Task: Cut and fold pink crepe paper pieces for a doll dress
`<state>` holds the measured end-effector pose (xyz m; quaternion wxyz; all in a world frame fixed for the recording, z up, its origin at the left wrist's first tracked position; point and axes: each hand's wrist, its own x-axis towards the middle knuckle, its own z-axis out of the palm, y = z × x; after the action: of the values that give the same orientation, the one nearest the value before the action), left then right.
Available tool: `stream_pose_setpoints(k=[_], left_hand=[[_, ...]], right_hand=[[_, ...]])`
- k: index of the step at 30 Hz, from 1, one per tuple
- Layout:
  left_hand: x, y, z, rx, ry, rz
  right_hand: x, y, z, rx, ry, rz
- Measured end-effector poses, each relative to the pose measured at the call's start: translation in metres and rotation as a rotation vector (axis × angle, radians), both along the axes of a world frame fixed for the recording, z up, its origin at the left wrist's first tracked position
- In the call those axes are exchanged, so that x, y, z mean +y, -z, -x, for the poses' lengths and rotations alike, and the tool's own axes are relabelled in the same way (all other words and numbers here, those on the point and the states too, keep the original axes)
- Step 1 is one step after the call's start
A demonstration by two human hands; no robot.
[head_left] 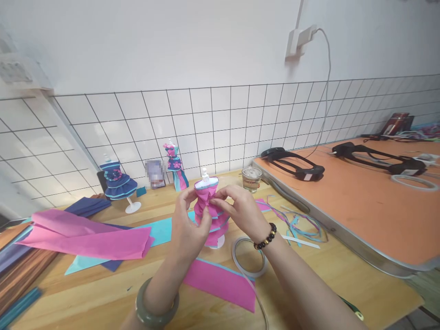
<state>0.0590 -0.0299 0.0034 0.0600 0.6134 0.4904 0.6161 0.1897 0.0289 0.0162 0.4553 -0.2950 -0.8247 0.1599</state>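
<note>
A small white dress form stands upright on the wooden table, wearing a tiered pink paper dress (pixel 216 223) with light blue edging. From the left side, my left hand (pixel 189 224) closes on the dress at the waist, thumb in front and fingers behind. My right hand (pixel 242 208) pinches the pink paper at the front of the bodice. A strip of pink paper (pixel 223 284) with a blue edge lies in front of the form. Beside it, under my right wrist, rests a roll of white tape (pixel 234 256) with a loose end trailing toward me.
Folded pink paper (pixel 92 233) and light blue paper (pixel 161 232) lie left. Two dressed forms, one in a navy dress (pixel 120 187), stand near the wall. A glass jar (pixel 251 179) and paper scraps (pixel 302 227) sit right, beside a raised orange surface (pixel 364 201) holding black headsets (pixel 295 165).
</note>
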Motion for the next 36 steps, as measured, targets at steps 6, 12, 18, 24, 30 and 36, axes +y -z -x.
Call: stream_pose_setpoints(k=[6, 12, 18, 24, 30, 36], left_hand=[[0.001, -0.001, 0.0, 0.0, -0.008, -0.002], [0.002, 0.0, -0.001, -0.009, -0.021, -0.003], [0.005, 0.002, -0.001, -0.015, -0.049, 0.014], [0.009, 0.005, -0.001, -0.043, -0.064, -0.029], [0.008, 0.005, -0.003, -0.041, -0.061, -0.036], [0.012, 0.006, -0.004, -0.048, -0.108, -0.04]], right_hand=[[0.001, 0.0, 0.003, -0.018, 0.035, -0.04], [0.002, -0.001, 0.005, -0.03, 0.053, -0.048], [0.004, -0.001, 0.006, -0.028, 0.045, -0.03], [0.005, -0.002, 0.006, -0.034, 0.039, -0.034], [0.005, -0.003, 0.008, -0.052, 0.042, -0.061], [0.004, -0.003, 0.009, -0.054, 0.055, -0.079]])
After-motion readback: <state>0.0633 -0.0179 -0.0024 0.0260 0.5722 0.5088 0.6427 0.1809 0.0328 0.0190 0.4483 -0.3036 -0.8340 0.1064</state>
